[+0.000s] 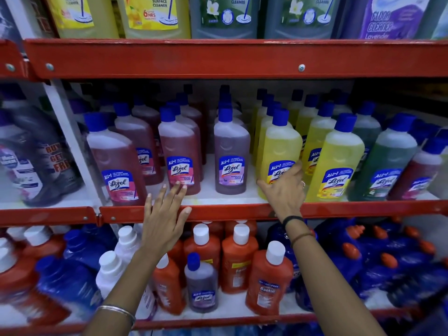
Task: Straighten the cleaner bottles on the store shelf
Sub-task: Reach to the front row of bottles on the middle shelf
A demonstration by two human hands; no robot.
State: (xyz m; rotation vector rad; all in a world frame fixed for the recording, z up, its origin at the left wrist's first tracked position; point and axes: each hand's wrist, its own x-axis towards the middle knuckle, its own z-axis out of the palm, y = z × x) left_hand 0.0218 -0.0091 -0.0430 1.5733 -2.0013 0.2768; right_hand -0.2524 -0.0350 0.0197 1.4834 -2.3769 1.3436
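Head: yellow bottle (278,151) upright, cap up

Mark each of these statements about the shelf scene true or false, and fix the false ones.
1. The right hand rests on a yellow bottle. True.
2. The left hand grips a pink bottle. False: it is open with fingers spread, in front of the red shelf edge, its fingertips just reaching that bottle's base.
3. The middle-shelf bottles have white caps. False: their caps are blue.
4. A purple bottle stands between the pink and yellow rows. True.
5. Orange bottles with white caps stand on the shelf below. True.
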